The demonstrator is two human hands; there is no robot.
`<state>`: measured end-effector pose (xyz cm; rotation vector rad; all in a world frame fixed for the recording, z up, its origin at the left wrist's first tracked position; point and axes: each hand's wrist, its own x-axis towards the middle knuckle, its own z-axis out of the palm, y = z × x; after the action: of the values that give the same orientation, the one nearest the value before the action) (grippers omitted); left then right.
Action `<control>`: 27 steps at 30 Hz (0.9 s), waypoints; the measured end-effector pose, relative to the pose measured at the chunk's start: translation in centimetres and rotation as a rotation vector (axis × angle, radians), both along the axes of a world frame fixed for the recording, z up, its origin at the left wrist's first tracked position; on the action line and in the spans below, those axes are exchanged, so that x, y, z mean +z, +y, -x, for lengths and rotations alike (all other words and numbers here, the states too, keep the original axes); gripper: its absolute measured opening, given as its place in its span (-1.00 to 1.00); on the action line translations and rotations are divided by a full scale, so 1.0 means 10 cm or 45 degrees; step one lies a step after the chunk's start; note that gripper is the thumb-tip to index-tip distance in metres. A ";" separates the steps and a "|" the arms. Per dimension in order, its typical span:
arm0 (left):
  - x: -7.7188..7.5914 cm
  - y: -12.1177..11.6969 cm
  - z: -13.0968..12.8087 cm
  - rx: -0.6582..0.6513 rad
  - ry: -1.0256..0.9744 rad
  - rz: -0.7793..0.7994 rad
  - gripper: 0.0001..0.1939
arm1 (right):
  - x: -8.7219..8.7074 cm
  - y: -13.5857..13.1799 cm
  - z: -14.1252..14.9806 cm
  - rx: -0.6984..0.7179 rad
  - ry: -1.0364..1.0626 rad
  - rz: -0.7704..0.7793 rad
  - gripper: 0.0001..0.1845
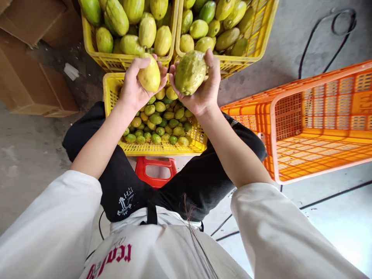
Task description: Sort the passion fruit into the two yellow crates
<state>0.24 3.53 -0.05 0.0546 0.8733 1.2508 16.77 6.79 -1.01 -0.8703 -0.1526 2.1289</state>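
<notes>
A grey, scuffed concrete floor (29, 155) lies under everything. Nearest, at 6 o'clock, are the person's white shirt (162, 248) with dark red lettering and the black trousers (186, 190), knees spread. Between the thighs, toward 7 o'clock, a red plastic piece (156, 181) with an oval opening shows.

Past it, toward 11 o'clock, a yellow mesh crate (162, 149) sits between the knees, with many small green and yellow fruits (156, 119) in it. Both hands are raised over its far part. The left hand (135, 83), at 11 o'clock, grasps a smooth yellow fruit (149, 73), fingers curled around it. The right hand (205, 91), near 12 o'clock, grasps a larger, mottled green-yellow fruit (190, 73), its thumb on the far side. The two held fruits are apart.

At 3 o'clock an orange mesh crate (273, 135) lies with its opening toward the right. Beyond the hands, two yellow crates stand side by side: the far-left crate (101, 58) at 11 o'clock and the far-right crate (264, 38) at 1 o'clock, both heaped with large green-yellow fruits (116, 19). Cardboard boxes (37, 77) stand at 10 o'clock; a looped black cable (312, 37) lies at 2 o'clock.
</notes>
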 end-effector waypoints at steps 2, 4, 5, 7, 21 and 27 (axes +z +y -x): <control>0.03 0.01 -0.01 0.001 0.010 0.082 -0.71 | 0.00 0.00 0.01 0.060 0.096 0.004 -0.62; 0.06 0.01 -0.01 -0.001 -0.006 0.139 -0.75 | 0.01 0.01 0.02 0.081 0.164 0.024 -0.57; 0.07 0.01 -0.01 -0.001 -0.025 0.153 -0.75 | 0.01 0.01 0.02 0.082 0.183 0.036 -0.60; 0.09 0.01 0.01 -0.004 -0.081 0.146 -0.66 | 0.03 0.01 0.02 0.085 0.201 0.061 -0.64; -0.01 0.04 0.00 0.073 -0.091 0.190 -0.62 | -0.01 0.00 -0.01 0.029 0.168 0.019 -0.59; 0.00 0.04 0.01 0.141 -0.150 0.377 -0.71 | -0.06 0.00 -0.03 0.053 0.192 0.075 -0.60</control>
<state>0.16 3.94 -0.08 -0.3043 0.9601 1.2024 17.02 6.82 -1.59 -0.7423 -0.0305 2.2383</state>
